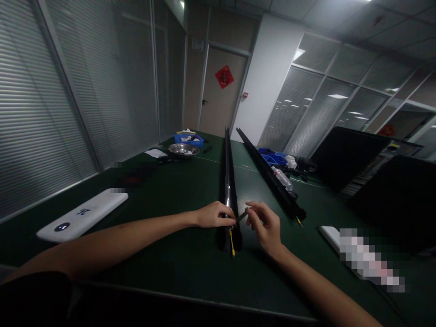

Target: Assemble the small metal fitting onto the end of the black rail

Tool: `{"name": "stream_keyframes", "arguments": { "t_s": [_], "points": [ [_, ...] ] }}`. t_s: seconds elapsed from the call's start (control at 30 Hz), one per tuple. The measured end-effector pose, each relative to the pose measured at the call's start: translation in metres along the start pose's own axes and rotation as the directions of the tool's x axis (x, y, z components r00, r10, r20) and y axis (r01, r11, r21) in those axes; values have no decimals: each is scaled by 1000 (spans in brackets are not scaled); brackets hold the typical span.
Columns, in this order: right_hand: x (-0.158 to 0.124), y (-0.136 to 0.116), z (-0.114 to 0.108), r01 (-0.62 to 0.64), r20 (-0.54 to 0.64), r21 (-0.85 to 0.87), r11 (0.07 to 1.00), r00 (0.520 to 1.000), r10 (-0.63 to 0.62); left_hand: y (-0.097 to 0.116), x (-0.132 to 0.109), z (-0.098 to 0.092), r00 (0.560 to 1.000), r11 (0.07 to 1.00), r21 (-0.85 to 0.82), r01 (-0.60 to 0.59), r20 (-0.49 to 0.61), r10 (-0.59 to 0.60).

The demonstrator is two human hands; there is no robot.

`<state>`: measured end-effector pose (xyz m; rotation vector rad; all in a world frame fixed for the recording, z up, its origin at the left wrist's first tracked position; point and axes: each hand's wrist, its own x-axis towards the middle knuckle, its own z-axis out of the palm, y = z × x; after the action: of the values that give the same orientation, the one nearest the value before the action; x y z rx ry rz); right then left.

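A long black bar with a shiny surface runs lengthwise over the table. A short yellow-sleeved wire comes out of its near end. My left hand lies across the bar close to that end, thumb and fingers closed on it. At the bar's right side, my right hand pinches a thin, dark, flat strip between thumb and fingers. The strip slants down toward my left fingertips; its exact kind is too dim to make out, and its lower tip is partly hidden there.
A second black bar lies to the right, beside a plastic bottle and blue bins. A metal bowl and blue basket stand far left. White panels lie at both sides of the green table.
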<state>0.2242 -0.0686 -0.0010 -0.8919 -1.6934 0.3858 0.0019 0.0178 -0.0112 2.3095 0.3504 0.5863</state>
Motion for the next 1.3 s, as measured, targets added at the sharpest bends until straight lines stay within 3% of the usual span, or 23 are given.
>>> {"name": "stream_keyframes", "arguments": {
  "t_s": [0.17,0.5,0.87,1.13,1.3],
  "points": [
    [0,4,1,-149,21,118,982,989,148,-1,0,0,1000,1000,16,-1,-2,1],
    [3,3,-1,8,23,11,1000,1000,-9,-3,1,-1,1000,999,36,18,5,-18],
    [1,12,-2,26,57,30,999,998,-28,-1,0,2,1000,998,58,9,-23,-7],
    [2,5,-2,1,59,26,1000,998,-2,-1,0,1,1000,998,50,-27,-8,28],
    [1,2,-1,39,-29,-108,993,999,-43,-2,0,2,1000,998,61,8,-24,-6]
  ]
}}
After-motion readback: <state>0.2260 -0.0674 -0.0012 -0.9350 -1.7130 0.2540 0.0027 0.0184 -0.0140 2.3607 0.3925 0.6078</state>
